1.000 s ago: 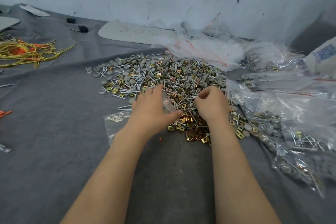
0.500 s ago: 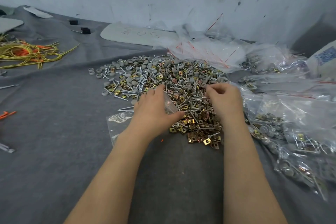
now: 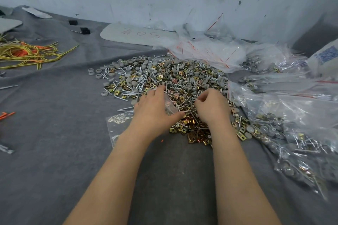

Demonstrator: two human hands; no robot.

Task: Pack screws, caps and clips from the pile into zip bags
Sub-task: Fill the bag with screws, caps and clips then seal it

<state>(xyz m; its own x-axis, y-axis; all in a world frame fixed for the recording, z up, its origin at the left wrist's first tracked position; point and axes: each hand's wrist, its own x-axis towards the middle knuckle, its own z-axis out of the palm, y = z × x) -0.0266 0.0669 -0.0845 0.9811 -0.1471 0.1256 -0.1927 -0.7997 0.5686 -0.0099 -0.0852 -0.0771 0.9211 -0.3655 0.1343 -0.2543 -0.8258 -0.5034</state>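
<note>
A wide pile (image 3: pixel 164 80) of silver screws, grey round caps and brass-coloured clips lies on the grey cloth. My left hand (image 3: pixel 155 109) rests at the pile's near edge and holds a small clear zip bag (image 3: pixel 170 106) between thumb and fingers. My right hand (image 3: pixel 212 107) sits on the pile just right of it, fingers curled and pinching screws. Another flat zip bag (image 3: pixel 117 126) lies under my left wrist. Brass clips (image 3: pixel 193 129) are heaped between my wrists.
Filled zip bags (image 3: pixel 292 139) lie heaped at the right. Loose empty bags (image 3: pixel 206 49) sit behind the pile by the wall. A white board (image 3: pixel 135 34) lies at the back. Yellow and orange cords (image 3: pixel 29 53) lie at the far left.
My right hand moved back from the pile's right side toward the left hand and curled its fingers on screws. The left hand kept hold of the bag in place.
</note>
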